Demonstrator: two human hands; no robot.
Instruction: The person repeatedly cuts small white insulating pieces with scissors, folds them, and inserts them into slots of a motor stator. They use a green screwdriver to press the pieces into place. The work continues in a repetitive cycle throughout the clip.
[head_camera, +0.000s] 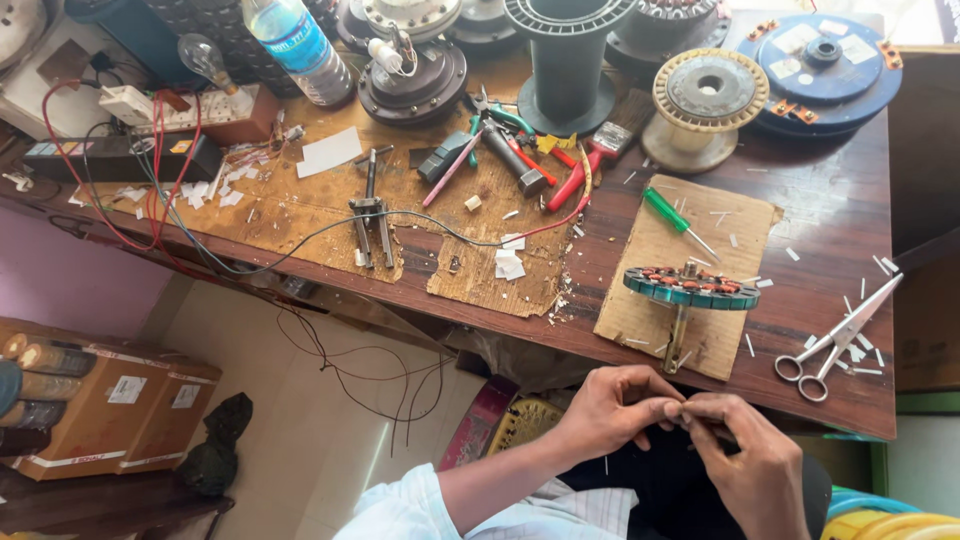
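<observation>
My left hand (612, 408) and my right hand (745, 455) meet below the table's front edge, over my lap. Their fingertips pinch together on one small thin piece (683, 412); what it is I cannot make out. Just above them, on a cardboard sheet (640, 290), stands a round teal motor stator (691, 285) with copper windings, on a shaft. A green-handled screwdriver (668, 213) lies on the same cardboard, further back.
Steel scissors (835, 340) lie at the table's right front among white paper slivers. Pliers, red and black wires, a soldering stand, wire spools, a plastic bottle (300, 45) and a bulb crowd the wooden table (820, 230). Cardboard boxes (110, 400) stand on the floor at left.
</observation>
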